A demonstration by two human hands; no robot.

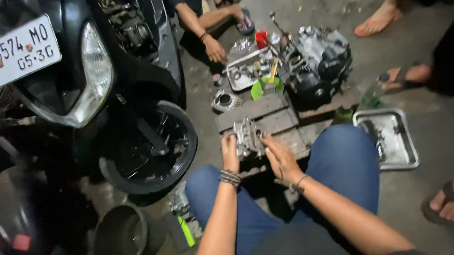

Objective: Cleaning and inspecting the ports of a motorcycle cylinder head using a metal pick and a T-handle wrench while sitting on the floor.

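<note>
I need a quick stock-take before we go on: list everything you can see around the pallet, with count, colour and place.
Grey metal engine part: one, on wooden pallet, between both hands.
Dark engine block: one, far end of pallet.
Silver parts tray: one, left of block.
Green round dish: one, near block.
Red cup: one, behind tray.
Steel tray: one, floor right.
Black scooter: one, left.
Dark bucket: one, lower left.
Another person's hand: one, by parts tray.
Left hand, right hand: touching engine part.

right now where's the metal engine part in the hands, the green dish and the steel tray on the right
engine part [248, 137], head view, its top face between the hands
green dish [260, 90], head view, its left rim
steel tray [408, 135], head view, its right rim
</note>
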